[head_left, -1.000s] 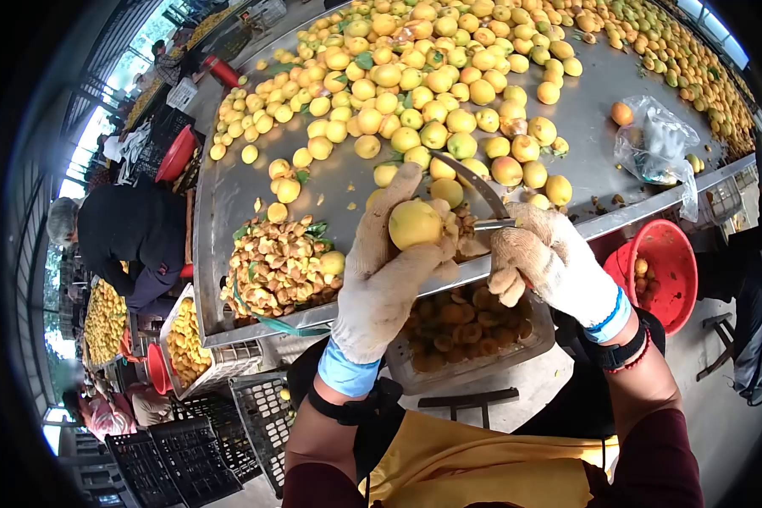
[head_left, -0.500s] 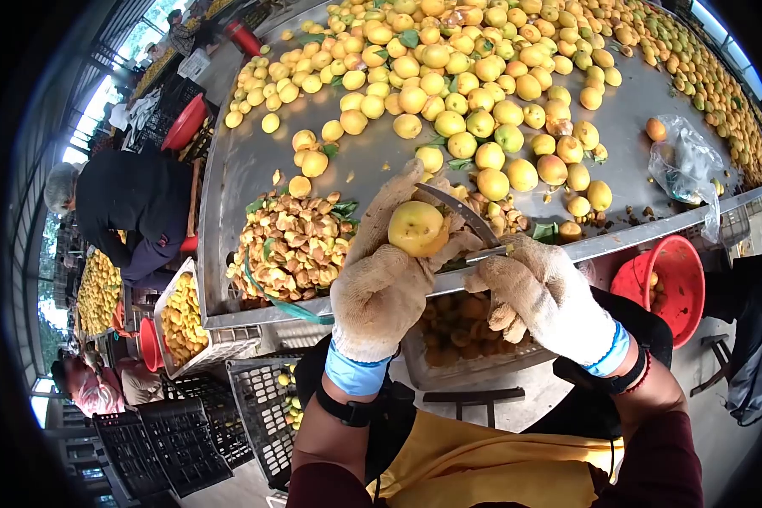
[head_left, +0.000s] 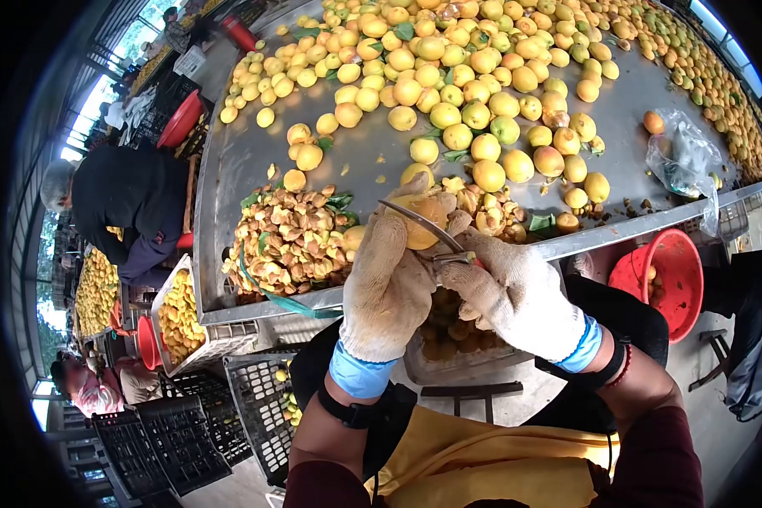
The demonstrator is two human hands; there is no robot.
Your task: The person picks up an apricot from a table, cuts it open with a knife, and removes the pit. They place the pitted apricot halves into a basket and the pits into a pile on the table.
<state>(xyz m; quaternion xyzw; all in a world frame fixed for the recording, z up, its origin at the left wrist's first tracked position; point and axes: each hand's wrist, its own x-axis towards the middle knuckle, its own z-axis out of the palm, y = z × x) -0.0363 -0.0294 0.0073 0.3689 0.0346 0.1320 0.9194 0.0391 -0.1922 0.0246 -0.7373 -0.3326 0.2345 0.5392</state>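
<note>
In the head view my left hand (head_left: 388, 284), in a stained glove, holds a yellow fruit (head_left: 422, 222) above the edge of the metal table (head_left: 356, 178). My right hand (head_left: 516, 292), also gloved, grips the handle of a curved knife (head_left: 432, 225). The blade lies across the front of the held fruit, and both hands are close together. Left of them is a heap of cut fruit pieces (head_left: 288, 237) with a green strip (head_left: 288, 305) beside it. Many whole yellow fruits (head_left: 483, 110) cover the far part of the table.
A plastic bag (head_left: 686, 157) lies at the table's right. Below it stands a red tub (head_left: 669, 284). A crate of fruit (head_left: 457, 356) is under my hands. Black crates (head_left: 178, 440) stand lower left. A person in dark clothes (head_left: 131, 203) bends at the left.
My right hand has moved left and up toward my left hand. The knife blade has shifted left and now crosses the fruit, which was beside it before.
</note>
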